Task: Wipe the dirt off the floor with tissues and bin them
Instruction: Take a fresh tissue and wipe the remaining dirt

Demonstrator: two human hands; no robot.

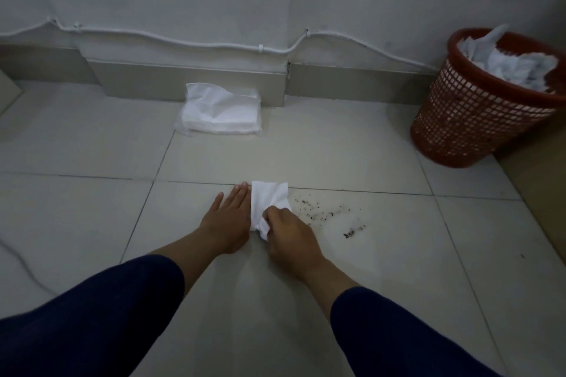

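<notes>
Left hand (228,223) lies flat, fingers straight, on the floor (382,269); right hand (291,236) grips a tissue (268,200) beside the dirt (321,211).

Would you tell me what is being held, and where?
The right hand grips the white tissue by its bunched near end; the left hand holds nothing.

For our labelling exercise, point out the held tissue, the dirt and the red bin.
held tissue (270,196): head view, its flat upper part.
dirt (317,214): head view, middle of the specks.
red bin (477,119): head view, its mesh wall.
</notes>
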